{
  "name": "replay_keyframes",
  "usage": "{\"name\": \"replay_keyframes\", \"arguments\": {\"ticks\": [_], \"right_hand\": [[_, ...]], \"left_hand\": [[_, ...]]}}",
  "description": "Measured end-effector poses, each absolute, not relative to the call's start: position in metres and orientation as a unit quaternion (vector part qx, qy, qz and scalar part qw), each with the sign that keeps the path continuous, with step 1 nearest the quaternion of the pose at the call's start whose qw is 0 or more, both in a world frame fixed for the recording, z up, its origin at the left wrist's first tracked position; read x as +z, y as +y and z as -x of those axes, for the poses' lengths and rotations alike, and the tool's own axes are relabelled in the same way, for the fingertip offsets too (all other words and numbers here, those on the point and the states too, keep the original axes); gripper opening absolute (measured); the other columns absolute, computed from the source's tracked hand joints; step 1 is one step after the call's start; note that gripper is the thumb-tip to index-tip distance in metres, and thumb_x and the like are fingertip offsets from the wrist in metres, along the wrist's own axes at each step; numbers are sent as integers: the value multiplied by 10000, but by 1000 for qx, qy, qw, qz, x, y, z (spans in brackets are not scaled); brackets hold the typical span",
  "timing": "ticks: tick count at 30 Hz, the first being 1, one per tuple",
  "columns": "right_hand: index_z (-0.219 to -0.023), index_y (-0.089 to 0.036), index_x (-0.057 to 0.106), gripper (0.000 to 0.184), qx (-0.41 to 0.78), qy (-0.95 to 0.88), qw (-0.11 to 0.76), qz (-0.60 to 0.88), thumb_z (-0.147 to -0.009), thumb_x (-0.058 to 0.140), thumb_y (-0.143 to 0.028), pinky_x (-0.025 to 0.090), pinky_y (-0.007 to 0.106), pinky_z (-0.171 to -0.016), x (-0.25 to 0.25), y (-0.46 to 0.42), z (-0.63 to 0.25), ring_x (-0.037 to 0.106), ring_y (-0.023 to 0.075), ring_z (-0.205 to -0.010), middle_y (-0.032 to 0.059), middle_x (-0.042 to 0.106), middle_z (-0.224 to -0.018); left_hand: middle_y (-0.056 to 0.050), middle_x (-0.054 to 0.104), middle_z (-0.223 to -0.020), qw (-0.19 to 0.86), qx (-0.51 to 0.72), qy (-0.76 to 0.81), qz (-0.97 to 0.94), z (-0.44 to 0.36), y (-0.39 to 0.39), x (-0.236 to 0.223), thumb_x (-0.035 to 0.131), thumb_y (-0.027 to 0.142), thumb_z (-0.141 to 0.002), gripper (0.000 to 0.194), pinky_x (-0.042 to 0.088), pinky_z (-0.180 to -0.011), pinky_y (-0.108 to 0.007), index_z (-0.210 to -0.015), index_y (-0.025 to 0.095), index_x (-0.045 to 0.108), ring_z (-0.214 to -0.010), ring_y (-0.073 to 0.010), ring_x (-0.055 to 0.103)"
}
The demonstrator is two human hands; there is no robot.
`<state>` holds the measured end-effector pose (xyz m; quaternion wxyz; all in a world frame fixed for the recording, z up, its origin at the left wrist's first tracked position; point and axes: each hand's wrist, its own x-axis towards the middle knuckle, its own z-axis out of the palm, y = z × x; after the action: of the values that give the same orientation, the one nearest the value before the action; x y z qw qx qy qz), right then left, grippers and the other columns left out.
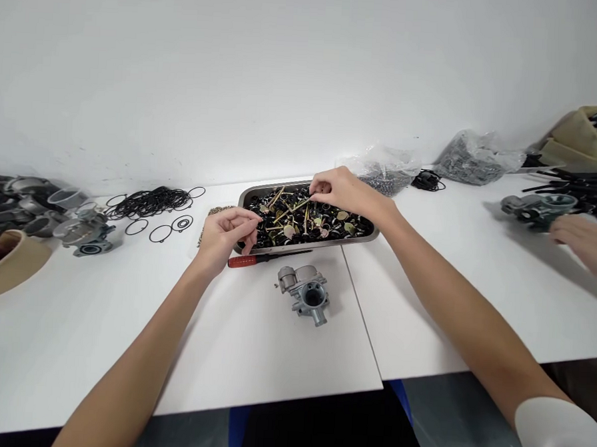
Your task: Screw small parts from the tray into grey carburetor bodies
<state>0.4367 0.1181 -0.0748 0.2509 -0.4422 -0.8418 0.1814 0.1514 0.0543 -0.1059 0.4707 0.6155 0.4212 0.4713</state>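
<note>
A metal tray [307, 248] holds a heap of small black parts and brass-coloured pieces with thin stems and flat ends. Over its right rear part, my right hand [341, 191] is closed in a pinch, fingertips by a thin brass-coloured stem [295, 207]. Whether that stem is gripped is unclear. My left hand [228, 234] hovers at the tray's left end, thumb and forefinger closed together; what they hold, if anything, is too small to name. In front of the tray sits a grey metal carburetor [309, 294], untouched. A red-handled screwdriver [243, 261] lies along the tray's front edge.
Left are black rubber rings [152, 204], another carburetor [85, 231], a beige bin [13, 268] and small brass parts [213, 212]. Clear bags [474, 159] of parts stand behind. At right, another person's hand [585, 242] is beside a carburetor [542, 208]. A seam [361, 313] crosses the table.
</note>
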Motion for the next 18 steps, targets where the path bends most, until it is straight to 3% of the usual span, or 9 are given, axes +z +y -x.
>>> {"name": "replay_keyframes", "arguments": {"ticks": [9,14,18], "right_hand": [[-996,-147,773,203,46,-876,168,450,-905,598,-101,483,349,-771,-89,119,-423,670,212,-881,96,750,-1021],[-1108,-172,789,274,18,-886,169,432,-967,555,-148,519,388,-815,-109,127,-419,704,265,-975,106,771,-1054],[-1220,-165,755,310,57,-878,164,446,-938,661,-256,529,396,-801,-109,125,-421,705,275,-932,133,765,-1080]], "left_hand": [[-9,637,-567,463,476,425,-615,-150,53,-104,746,268,-816,129,379,-412,-245,-862,151,715,-387,-120,537],[-8,636,-561,455,490,416,-616,-152,52,-102,740,255,-819,109,380,-419,-251,-858,156,716,-380,-120,530],[-9,637,-563,452,494,412,-618,-151,51,-100,742,253,-819,109,397,-432,-258,-858,154,720,-383,-121,533]]}}
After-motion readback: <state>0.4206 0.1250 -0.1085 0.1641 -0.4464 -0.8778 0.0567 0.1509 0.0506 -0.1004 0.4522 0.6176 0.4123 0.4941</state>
